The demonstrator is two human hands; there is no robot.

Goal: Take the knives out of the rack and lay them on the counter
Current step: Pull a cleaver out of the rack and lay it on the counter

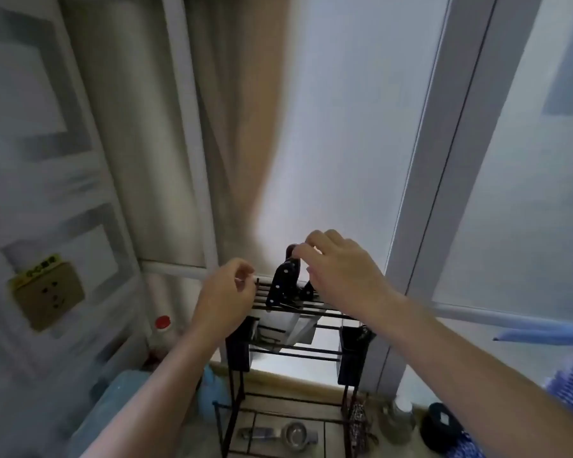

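A black wire rack (pixel 315 314) stands against the window with knives slotted into its top bars. The tallest knife (pixel 283 284) has a black riveted handle that sticks up at a slant, and its wide blade (pixel 300 330) hangs below the bars. My right hand (pixel 338 269) is over the rack, fingertips pinching the top end of that handle. A second black handle (pixel 306 290) shows just under my right palm. My left hand (pixel 225 302) hovers at the rack's left end with fingers curled and nothing in it.
On the counter (pixel 331 434) under the rack lie a small metal strainer (pixel 295 433) and a utensil. A red-capped bottle (pixel 162 335) and a blue bag stand at the left. A dark round object (pixel 442 424) sits at the right. A wall socket (pixel 48 292) is on the left wall.
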